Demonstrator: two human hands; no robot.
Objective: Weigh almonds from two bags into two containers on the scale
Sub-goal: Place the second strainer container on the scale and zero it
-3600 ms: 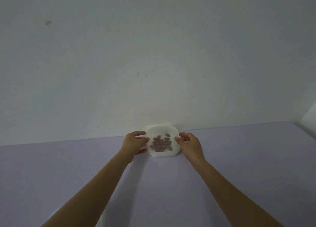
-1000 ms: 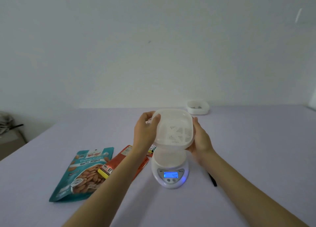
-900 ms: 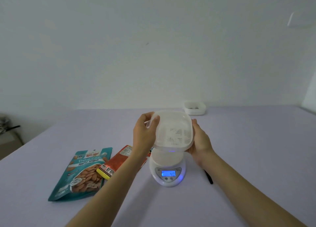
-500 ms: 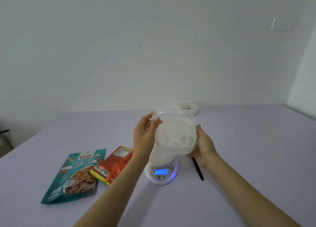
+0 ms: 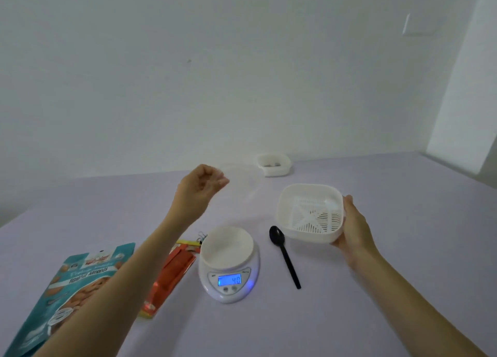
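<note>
A person's right hand grips the right side of a white slotted container, holding it tilted above the desk to the right of the scale. The left hand is raised beyond the scale, its fingers loosely curled around what looks like a faint clear lid; the blur leaves that unsure. The held container is empty. A second white container sits near the wall with a few dark almonds inside. The scale's round pan is bare and its blue display is lit. A black spoon lies just right of it. A teal almond bag and an orange bag lie flat on the left, part hidden by the left forearm. The desk is pale lilac, the wall plain white.
</note>
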